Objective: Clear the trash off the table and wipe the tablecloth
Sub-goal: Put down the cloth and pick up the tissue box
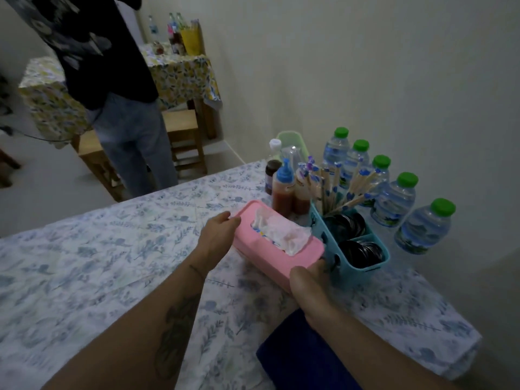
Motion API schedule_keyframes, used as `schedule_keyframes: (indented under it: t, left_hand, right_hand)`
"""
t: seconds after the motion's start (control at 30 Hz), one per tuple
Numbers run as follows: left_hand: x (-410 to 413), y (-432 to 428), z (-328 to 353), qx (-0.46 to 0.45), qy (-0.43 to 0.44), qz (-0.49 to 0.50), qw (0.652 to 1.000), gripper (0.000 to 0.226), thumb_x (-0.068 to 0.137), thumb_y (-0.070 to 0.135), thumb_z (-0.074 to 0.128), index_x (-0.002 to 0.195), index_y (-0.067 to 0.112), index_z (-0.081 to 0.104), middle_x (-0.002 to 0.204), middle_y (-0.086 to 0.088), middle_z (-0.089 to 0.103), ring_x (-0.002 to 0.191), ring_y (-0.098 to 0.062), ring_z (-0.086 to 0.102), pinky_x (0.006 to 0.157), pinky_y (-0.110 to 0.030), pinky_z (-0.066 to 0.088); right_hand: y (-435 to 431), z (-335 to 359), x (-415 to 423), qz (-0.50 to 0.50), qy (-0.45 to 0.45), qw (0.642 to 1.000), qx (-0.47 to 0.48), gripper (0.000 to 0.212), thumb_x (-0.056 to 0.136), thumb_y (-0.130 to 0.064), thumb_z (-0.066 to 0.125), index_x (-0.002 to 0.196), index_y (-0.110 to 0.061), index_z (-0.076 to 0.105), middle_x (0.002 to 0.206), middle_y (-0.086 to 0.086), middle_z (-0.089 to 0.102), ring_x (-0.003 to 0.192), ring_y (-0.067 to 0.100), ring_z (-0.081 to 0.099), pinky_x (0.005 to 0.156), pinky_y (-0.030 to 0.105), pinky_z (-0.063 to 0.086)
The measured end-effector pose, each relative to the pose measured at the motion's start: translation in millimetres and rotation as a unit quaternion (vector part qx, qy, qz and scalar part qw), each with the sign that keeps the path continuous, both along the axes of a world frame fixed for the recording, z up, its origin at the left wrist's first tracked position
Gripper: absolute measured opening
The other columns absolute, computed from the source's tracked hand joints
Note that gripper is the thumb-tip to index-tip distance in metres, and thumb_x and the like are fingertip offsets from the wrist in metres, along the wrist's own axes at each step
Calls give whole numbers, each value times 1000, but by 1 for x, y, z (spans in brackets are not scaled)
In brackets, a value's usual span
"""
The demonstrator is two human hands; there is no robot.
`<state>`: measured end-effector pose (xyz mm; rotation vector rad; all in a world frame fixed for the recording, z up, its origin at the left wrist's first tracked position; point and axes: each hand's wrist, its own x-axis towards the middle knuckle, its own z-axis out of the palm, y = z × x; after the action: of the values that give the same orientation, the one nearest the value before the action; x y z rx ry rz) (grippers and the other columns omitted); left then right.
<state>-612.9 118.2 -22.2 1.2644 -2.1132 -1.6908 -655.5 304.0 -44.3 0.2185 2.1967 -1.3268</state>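
On the counter, covered by a white tablecloth [98, 249] with a blue leaf print, a pink tissue box [277, 243] sits at an angle, a white tissue [281, 230] puffing out of its top slot. Both hands are closed on the box, one at each end: the left hand [218, 235] grips the far-left end with fingers curled over the edge, and the right hand [308, 280] clasps the near-right corner. A dark blue cloth [298, 353] lies on the tablecloth under the right forearm, near the counter's front edge.

Just beside the box on its right stands a teal caddy [363, 266], touching or nearly touching it; I cannot tell which. Its far section holds upright wrapped chopsticks [334, 184], and two nearer sections hold dark, shiny round things too dim to identify. Behind the box stand two sauce bottles [284, 192] with reddish contents, a darker bottle and a pale green basket [292, 142] further back. Five water bottles [394, 198] with green caps line the wall side in a row.

Beyond the counter, a person in jeans [135, 144] stands facing another table draped in a yellow-patterned cloth [180, 77], with bottles on it.
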Motion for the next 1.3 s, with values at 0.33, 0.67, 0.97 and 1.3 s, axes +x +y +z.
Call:
schedule_keyframes:
  t: [0.33,0.67,0.97,1.3]
  left_hand:
    - [192,-90,42,-26,50,239,969,44,83,35,57,114,10,74,119,-9,72,111,-30,64,102,-51,50]
    - [337,-133,5,47,42,329,942,31,65,45,60,68,19,76,90,-14,75,98,-41,70,73,-39,46]
    - [370,-131,-11,47,43,327,943,67,65,44,58,122,13,72,124,-9,70,112,-32,64,103,-50,48]
    - [365,-130,-9,-6,11,285,958,57,66,32,49,112,11,76,106,-11,75,101,-29,66,91,-40,53]
  right_hand:
    - [-135,44,72,210,84,974,-6,61,82,-16,44,142,-14,34,135,15,51,115,37,52,94,42,46]
    - [-220,39,180,291,77,954,9,40,89,-6,35,124,-23,24,115,15,54,89,31,56,71,41,50]
    - [-242,19,209,331,68,941,29,52,90,-4,34,137,-21,21,112,12,50,90,30,56,76,45,53]
    - [-240,11,206,364,77,926,59,58,94,-3,36,146,-17,16,110,12,50,76,22,51,78,44,54]
